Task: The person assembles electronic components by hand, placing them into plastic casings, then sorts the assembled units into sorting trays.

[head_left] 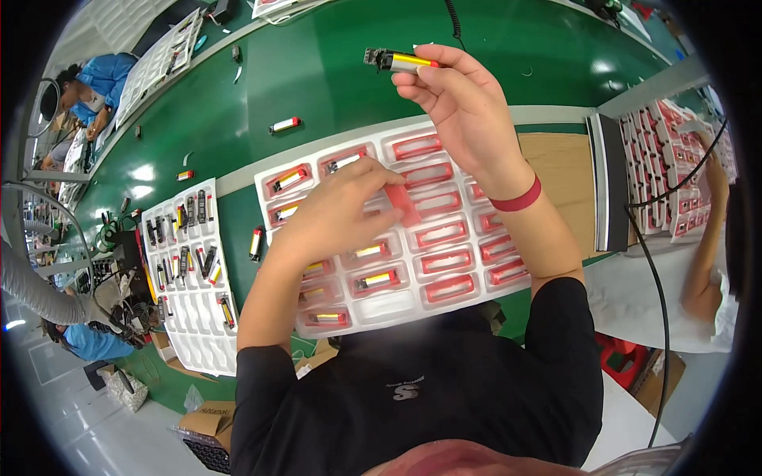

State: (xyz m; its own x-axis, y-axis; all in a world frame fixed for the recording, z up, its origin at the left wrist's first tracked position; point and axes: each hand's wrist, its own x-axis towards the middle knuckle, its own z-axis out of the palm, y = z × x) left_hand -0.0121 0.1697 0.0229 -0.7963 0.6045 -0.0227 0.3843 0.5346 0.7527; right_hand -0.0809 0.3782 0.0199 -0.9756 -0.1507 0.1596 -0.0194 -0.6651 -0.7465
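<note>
My right hand point(475, 111) is raised above the far side of the tray. Between its thumb and fingers it pinches a small silver-and-yellow battery cell assembly point(407, 63) with a red end and a black part at its left tip. My left hand point(337, 208) hovers low over the middle of the white plastic tray point(382, 309), closed on a flat red plastic piece point(402, 205) at its fingertips. Red-framed casings lie in the tray's pockets. Those in the left columns hold battery cells point(377, 279); the right columns show empty casings point(448, 287). My left hand hides some pockets.
A second white tray point(194, 317) with black and yellow assemblies stands at left. Loose cells point(284, 124) lie on the green table point(333, 71). A cardboard sheet point(556, 174) and a metal frame post point(609, 182) are at right. Other people work at left and right.
</note>
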